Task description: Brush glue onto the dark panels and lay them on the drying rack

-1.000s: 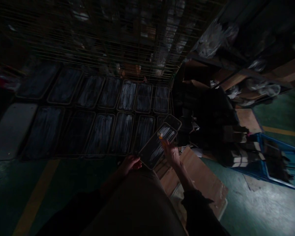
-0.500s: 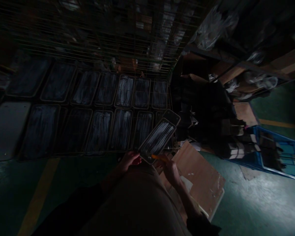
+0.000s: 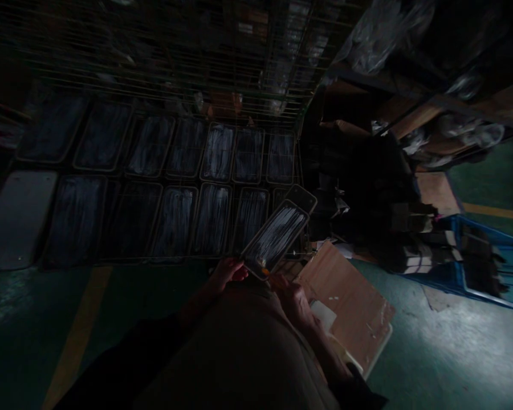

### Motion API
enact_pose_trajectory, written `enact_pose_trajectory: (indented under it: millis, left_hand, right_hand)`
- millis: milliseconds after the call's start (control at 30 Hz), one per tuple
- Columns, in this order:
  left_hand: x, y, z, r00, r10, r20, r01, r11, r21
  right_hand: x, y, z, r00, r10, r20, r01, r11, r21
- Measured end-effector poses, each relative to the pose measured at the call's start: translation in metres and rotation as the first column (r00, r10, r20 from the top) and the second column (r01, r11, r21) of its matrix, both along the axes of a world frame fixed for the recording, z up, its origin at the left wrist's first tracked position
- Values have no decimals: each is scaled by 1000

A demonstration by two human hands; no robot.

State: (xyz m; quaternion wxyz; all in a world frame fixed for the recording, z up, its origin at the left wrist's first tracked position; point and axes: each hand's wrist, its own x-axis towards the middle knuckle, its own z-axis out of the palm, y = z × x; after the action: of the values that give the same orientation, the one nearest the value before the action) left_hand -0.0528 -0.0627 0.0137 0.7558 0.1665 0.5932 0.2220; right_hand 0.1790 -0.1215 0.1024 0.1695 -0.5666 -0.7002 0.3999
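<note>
The scene is very dark. My left hand (image 3: 227, 273) grips the near end of a long dark tray (image 3: 276, 236) with pale streaks on its surface, holding it tilted above my lap. My right hand (image 3: 293, 299) is closed around a small orange tool (image 3: 267, 275) whose tip rests at the tray's near edge. A second dark tray (image 3: 301, 198) shows just behind the held one. On the floor ahead lie two rows of several similar streaked trays (image 3: 214, 213).
A wire-mesh cage (image 3: 175, 62) stands behind the tray rows. Cardboard sheets (image 3: 346, 296) lie by my right knee. A blue crate (image 3: 487, 267) and cluttered shelving (image 3: 410, 131) are at the right. A yellow line (image 3: 79, 336) crosses the green floor.
My right hand with the orange tool has drawn down from the middle of the held tray to its near edge. My left hand keeps its grip.
</note>
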Motion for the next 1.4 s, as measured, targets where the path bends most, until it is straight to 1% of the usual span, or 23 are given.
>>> enact_pose_trajectory:
  millis: [67,167,233,300,367,400,500,533,567,633,733,800,833,900,967,1000,1067,1100,1167,1200,1267,1300,1400]
  left_hand:
    - [0,-1,-1,1000,4,-22,-4,1000,17]
    - [1,-2,-2,999,-2,-41,4,999,39]
    - [2,-3,-2,999,-9,-47,12,998,54]
    - [3,-3,-1,998,-4,-69,8,998,64]
    - [4,-4,0,997,9,-83,-3,997,81]
    - [4,-4,-1,996,17,-86,-9,996,91]
    - [6,-3,-3,995,30,-99,-20,994,104]
    - [7,-2,-3,993,35,-111,-23,994,104]
    - [8,-2,-4,992,40,-121,-27,994,108]
    - [9,-2,-4,989,57,-136,-39,991,129]
    - [10,-1,-2,986,94,-138,-70,983,169]
    - [11,0,-1,984,105,-147,-78,980,182]
    - [11,0,0,982,107,-158,-78,980,181]
    - [11,1,1,977,108,-182,-77,982,170]
    - [11,1,2,976,116,-187,-84,982,171]
    - [10,2,2,977,118,-180,-85,980,179]
    - [9,2,3,979,119,-168,-85,977,194]
    - [9,2,4,979,118,-166,-85,977,197]
    - [8,2,3,980,108,-169,-77,980,182]
    - [8,3,2,980,103,-172,-73,982,174]
    - [8,3,1,978,103,-182,-72,983,170]
    - [7,3,0,977,108,-186,-76,982,175]
    - [6,2,-3,976,127,-178,-91,976,197]
  right_hand:
    - [5,-12,2,995,-51,-85,44,996,-78]
    - [22,-9,-3,978,-134,-159,112,984,-140]
    - [33,1,-6,971,-200,-130,186,976,-109]
    - [41,13,-5,957,-279,-74,278,960,-33]
    - [42,20,-2,945,-321,-67,322,947,2]
    - [41,22,-1,947,-309,-90,309,951,-16]
    - [39,30,-6,957,-209,-202,186,974,-126]
    - [41,34,-9,953,-193,-233,164,977,-138]
    - [45,41,-13,948,-199,-249,172,977,-128]
    - [57,60,-20,938,-261,-229,253,965,-62]
    - [79,95,-21,918,-374,-134,390,912,126]
    - [89,117,-18,913,-399,-79,406,879,250]
    - [91,127,-17,918,-391,-59,390,871,299]
    - [91,140,-17,941,-338,-3,315,874,370]
    - [84,143,-19,963,-258,77,207,892,401]
    - [80,140,-21,969,-218,114,156,903,401]
    - [71,127,-22,980,-128,152,66,929,363]
    - [67,118,-21,987,-84,140,34,944,327]
    - [62,100,-14,998,-30,52,18,975,223]
    - [60,94,-10,999,-34,-13,35,987,159]
    - [59,92,-3,985,-97,-145,104,994,41]
    - [59,97,-1,969,-145,-202,148,989,-2]
    - [63,127,-6,909,-265,-321,265,963,-45]
